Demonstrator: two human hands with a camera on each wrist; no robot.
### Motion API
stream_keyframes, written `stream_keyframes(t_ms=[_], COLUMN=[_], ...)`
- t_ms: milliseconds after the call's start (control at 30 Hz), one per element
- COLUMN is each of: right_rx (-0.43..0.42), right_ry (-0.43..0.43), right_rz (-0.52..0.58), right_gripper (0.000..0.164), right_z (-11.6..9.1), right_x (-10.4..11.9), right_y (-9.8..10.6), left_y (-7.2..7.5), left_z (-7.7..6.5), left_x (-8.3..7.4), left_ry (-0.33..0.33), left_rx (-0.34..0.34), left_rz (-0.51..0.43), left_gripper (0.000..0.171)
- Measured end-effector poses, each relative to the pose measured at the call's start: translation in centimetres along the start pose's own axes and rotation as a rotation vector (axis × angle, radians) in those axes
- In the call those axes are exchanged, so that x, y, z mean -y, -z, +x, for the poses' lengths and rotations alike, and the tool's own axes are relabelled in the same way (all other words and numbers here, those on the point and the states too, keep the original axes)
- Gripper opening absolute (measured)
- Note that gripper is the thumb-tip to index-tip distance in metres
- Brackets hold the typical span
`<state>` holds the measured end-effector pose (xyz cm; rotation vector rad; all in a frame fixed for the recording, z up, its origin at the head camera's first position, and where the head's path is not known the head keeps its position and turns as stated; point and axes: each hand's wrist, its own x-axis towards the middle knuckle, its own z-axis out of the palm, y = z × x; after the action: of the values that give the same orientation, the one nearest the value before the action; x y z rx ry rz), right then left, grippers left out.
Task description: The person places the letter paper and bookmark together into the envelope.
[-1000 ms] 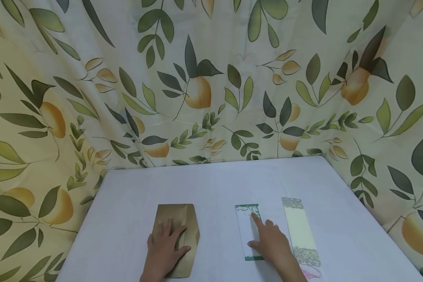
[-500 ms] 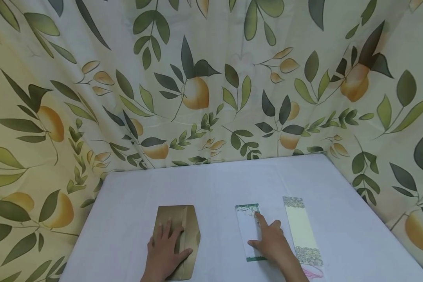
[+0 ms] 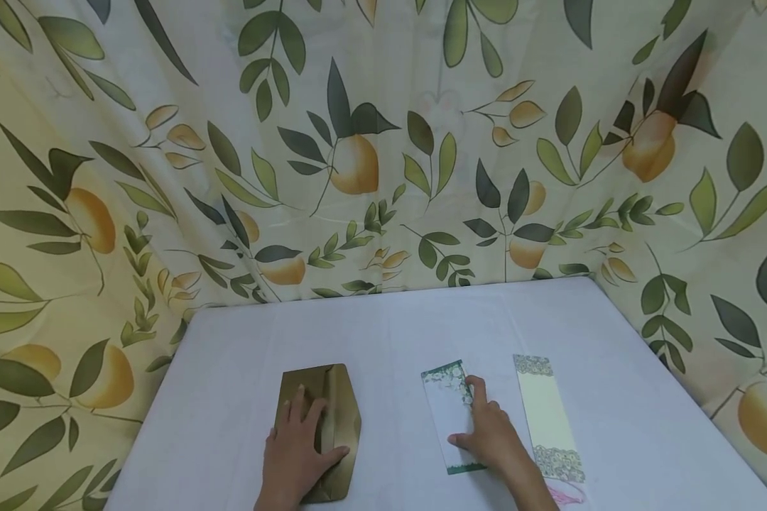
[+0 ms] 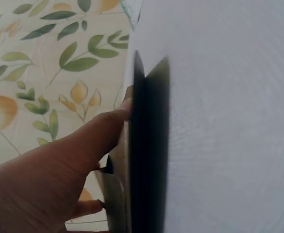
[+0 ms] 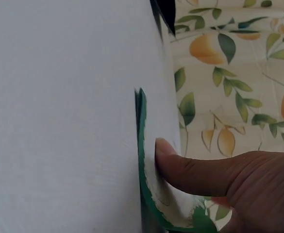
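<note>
A gold-brown envelope is beneath my left hand, whose fingers and thumb span its face. In the left wrist view the thumb presses near one edge of the envelope, and a dark gap separates that edge from the white tabletop. My right hand grips a white card with green leafy borders, index finger at its right edge and thumb on its face. The right wrist view shows the card bent upward, with the thumb against it.
Right of the card lies a long cream bookmark with patterned ends and a pink tassel. A white cloth covers the table. Behind and beside it hangs a curtain printed with leaves and orange fruit.
The right index finger has bent at the card's right edge, and the card's top has turned slightly left. The envelope has shifted slightly up-left and looks darker. The bookmark stays in place.
</note>
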<state>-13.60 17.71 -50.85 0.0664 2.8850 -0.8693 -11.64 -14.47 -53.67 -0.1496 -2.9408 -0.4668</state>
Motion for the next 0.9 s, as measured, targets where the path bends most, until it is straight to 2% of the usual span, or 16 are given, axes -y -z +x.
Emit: stream_keyframes(t_ms=[133,300,400,500,633,900], right_rx=[0.021,-0.042,-0.07,-0.058,-0.04,-0.098], right_ry=[0.046,0.103,0.131,0.152,0.16,0.176], right_rz=[0.018,-0.005,0.052,0.141,0.21,0.223], right_gripper=[0.093,0.067,0.048,0.034,0.033,0.04], right_z=[-0.1,-0.2,-0.3,-0.4,-0.7,-0.8], right_x=[0.0,-0.1,0.0,0.2,0.6,1.6], right_y=[0.0,0.3,0.6,1.0,1.5,1.7], left_y=[0.1,0.0,0.0,0.1,0.3,0.8], left_z=[0.2,0.2,0.2,0.3,0.5,0.4], left_x=[-0.1,-0.1,-0.2,-0.4,-0.6,-0.2], left_ry=[0.021,0.045,0.055,0.053,0.047,0.048], left_rx=[0.002,0.046,0.072,0.08,0.089,0.12], left_rz=[-0.022,-0.088,-0.122,-0.129,-0.116,-0.111], left_gripper=[0.085,0.084,0.083,0.083,0.083,0.086])
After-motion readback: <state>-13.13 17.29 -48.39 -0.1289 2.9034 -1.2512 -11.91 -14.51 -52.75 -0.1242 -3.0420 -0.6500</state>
